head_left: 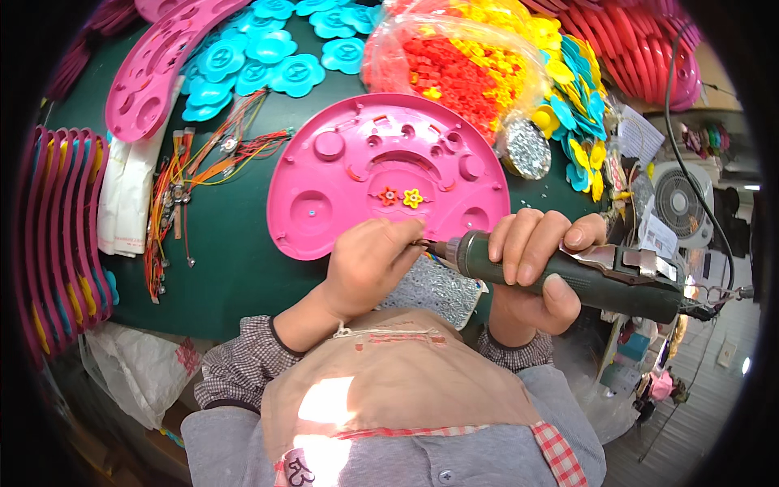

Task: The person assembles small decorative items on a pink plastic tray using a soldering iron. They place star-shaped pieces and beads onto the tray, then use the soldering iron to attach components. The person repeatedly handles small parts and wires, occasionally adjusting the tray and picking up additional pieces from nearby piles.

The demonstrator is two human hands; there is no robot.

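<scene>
My right hand [535,268] grips a dark green corded electric screwdriver [584,286], its bit pointing left. At the tip of the bit, the fingers of my left hand [377,249] are pinched together; whatever small piece they hold is mostly hidden. Just beyond both hands lies a pink plastic toy shell [389,122] with moulded recesses and posts. A red star-shaped gear [387,195] and a yellow star-shaped gear [413,198] sit side by side near its middle. Below my hands, a tray of small silvery screws [432,292] is partly covered by my left arm.
Wires with small components [176,195] lie at the left, near stacked pink panels [67,237]. Blue flower-shaped parts [255,55] are at the back. A bag of red and yellow pieces [456,73] stands behind the shell, beside a round container of screws [526,149]. The screwdriver's cord [694,176] hangs right.
</scene>
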